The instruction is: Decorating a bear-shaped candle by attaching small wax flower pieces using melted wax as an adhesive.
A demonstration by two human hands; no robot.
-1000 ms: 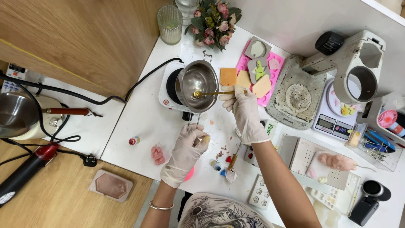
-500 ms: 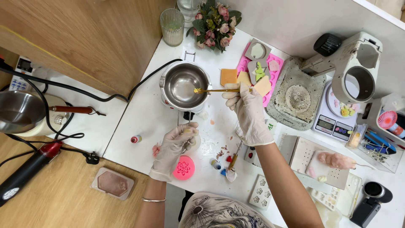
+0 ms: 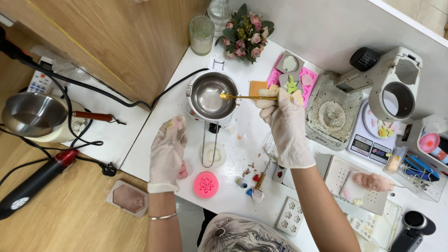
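Compared with the frame half a second earlier, I note that the left hand (image 3: 167, 156) has moved away from the round pink mould (image 3: 206, 185) toward the worktop (image 3: 163, 109) edge and lifted, so the mould and the small white dish (image 3: 213, 154) above it are now fully exposed; the right hand (image 3: 284, 123) keeps its position at the pot. I see the left hand, in a pale glove, loosely curled with the fingertips (image 3: 173, 124) gathered around a small pink piece; I cannot tell how firmly it grips it. A second pink lump lies just beside the heel of that hand. I see the right hand closed around the handle of a gold spoon (image 3: 245, 97), whose bowl sits inside the steel melting pot (image 3: 212, 95) on its small heater at the middle of the worktop. Behind the right hand lies a pink rectangular mould tray (image 3: 305, 77) with pale and green shapes, with an orange square block (image 3: 257, 87) just beside it. Near the front edge stand small dye bottles (image 3: 246, 183) with red and blue caps. A white digital scale (image 3: 368, 140) with coloured buttons sits to the right, and a clear organiser box (image 3: 427, 158) holds coloured items at the far right.
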